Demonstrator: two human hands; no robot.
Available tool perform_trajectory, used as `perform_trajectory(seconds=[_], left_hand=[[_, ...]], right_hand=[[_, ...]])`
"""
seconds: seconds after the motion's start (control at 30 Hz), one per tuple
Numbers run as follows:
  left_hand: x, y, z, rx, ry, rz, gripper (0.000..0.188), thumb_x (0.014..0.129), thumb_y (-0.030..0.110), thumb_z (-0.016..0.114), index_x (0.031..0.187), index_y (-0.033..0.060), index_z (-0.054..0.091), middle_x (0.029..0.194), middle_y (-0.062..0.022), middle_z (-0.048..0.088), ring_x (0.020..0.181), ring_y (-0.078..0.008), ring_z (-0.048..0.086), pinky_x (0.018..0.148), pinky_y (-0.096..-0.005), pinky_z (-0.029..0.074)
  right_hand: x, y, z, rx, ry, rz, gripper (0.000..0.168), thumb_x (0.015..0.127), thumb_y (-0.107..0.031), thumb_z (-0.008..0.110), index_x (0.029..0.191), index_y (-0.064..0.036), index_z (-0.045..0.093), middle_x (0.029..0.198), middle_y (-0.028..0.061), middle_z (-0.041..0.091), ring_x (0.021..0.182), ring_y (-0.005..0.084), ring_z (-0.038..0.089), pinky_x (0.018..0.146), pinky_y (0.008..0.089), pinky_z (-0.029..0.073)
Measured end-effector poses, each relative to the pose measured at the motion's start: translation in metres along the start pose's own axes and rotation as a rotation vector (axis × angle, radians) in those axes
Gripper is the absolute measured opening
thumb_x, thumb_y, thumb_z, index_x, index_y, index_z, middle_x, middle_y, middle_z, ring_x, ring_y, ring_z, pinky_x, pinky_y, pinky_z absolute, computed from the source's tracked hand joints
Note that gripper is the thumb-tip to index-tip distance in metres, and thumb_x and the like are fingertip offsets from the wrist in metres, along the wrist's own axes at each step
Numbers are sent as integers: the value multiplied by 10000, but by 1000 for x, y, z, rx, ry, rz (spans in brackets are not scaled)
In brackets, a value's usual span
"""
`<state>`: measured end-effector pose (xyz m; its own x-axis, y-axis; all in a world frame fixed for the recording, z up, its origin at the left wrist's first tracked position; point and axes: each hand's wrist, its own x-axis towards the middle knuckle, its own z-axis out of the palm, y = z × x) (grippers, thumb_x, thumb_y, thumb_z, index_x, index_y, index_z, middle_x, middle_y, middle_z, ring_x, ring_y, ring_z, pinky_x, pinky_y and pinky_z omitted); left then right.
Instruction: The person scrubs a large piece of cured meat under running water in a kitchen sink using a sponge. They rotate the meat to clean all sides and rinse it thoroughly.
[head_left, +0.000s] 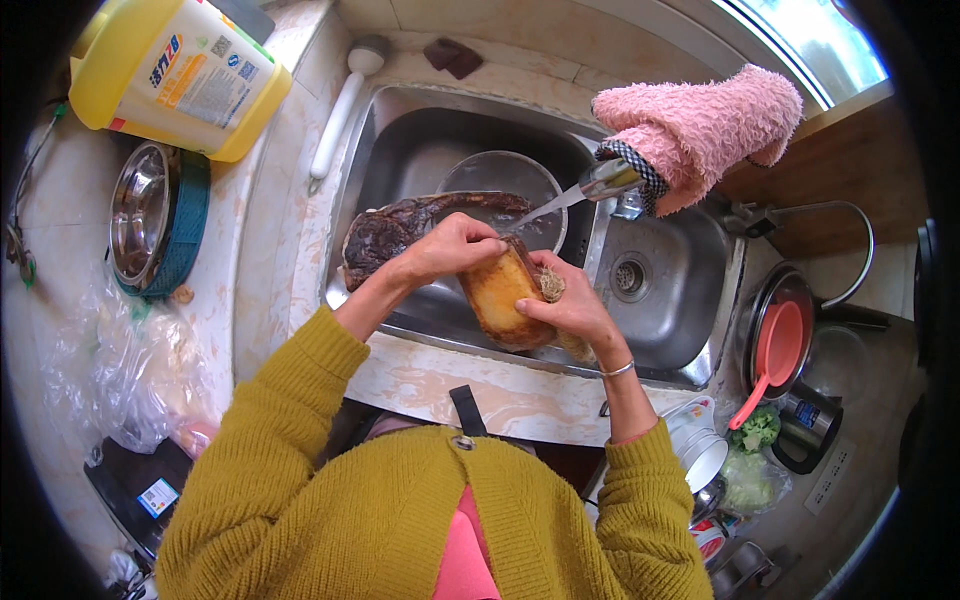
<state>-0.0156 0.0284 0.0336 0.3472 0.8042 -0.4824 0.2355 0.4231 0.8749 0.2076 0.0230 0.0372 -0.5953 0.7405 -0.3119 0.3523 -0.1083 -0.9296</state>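
A slab of cured meat with a yellow-brown rind (504, 296) is held over the near edge of the left sink basin. My left hand (459, 246) pinches its upper end. Around its right side is my right hand (571, 296), with a fibrous tan scrubber (552, 285) between the hand and the meat. From the faucet (611, 178), wrapped in a pink cloth (705, 131), water runs down just beyond the meat. A larger dark piece of cured meat (390, 238) lies in the basin, partly behind my left forearm, by a round translucent bowl (517, 166).
The right basin (664, 300) shows its drain. A yellow jug (187, 82), a steel bowl (140, 214) and plastic bags (135, 360) stand left. On the right are a red ladle (778, 345), broccoli (756, 429) and white bowls (701, 454). A white-handled brush (337, 124) lies behind.
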Motion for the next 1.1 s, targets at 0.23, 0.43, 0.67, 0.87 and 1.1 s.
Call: perform_trajectory(seconds=[0.23, 0.43, 0.67, 0.87, 1.1], left_hand=[[-5, -16, 5, -223, 73, 70, 277, 860, 206, 596, 838, -62, 662, 705, 3, 572, 659, -54, 479, 572, -229, 419], [2, -8, 2, -47, -2, -6, 259, 868, 160, 594, 997, -57, 653, 818, -6, 629, 726, -51, 543, 661, -210, 472], [2, -9, 4, -211, 40, 23, 231, 859, 165, 606, 958, -36, 662, 797, 9, 606, 703, -43, 517, 614, -205, 440], [11, -3, 8, -60, 9, -16, 239, 850, 145, 592, 985, -41, 658, 820, -5, 623, 725, -62, 544, 646, -211, 459], [16, -4, 9, -105, 2, -16, 236, 852, 150, 591, 965, -47, 655, 799, 8, 607, 722, -54, 523, 636, -216, 446]], right_hand=[[-2, 0, 3, 136, 29, 17, 504, 671, -239, 730, 1090, -17, 558, 911, 110, 638, 840, 176, 606, 791, 299, 468], [-3, 8, 1, 37, 38, 7, 483, 685, -215, 730, 1081, 2, 558, 927, 75, 624, 848, 131, 570, 792, 274, 462], [-7, 4, -1, 155, 77, 9, 475, 688, -212, 732, 1077, -5, 554, 925, 74, 620, 859, 144, 575, 800, 280, 457], [-8, 6, 1, 30, 107, 26, 463, 694, -226, 729, 1075, -17, 566, 929, 91, 638, 860, 145, 588, 799, 284, 461], [-9, 14, -2, 66, 142, -27, 467, 695, -242, 735, 1075, -28, 569, 907, 88, 644, 845, 158, 602, 788, 291, 468]])
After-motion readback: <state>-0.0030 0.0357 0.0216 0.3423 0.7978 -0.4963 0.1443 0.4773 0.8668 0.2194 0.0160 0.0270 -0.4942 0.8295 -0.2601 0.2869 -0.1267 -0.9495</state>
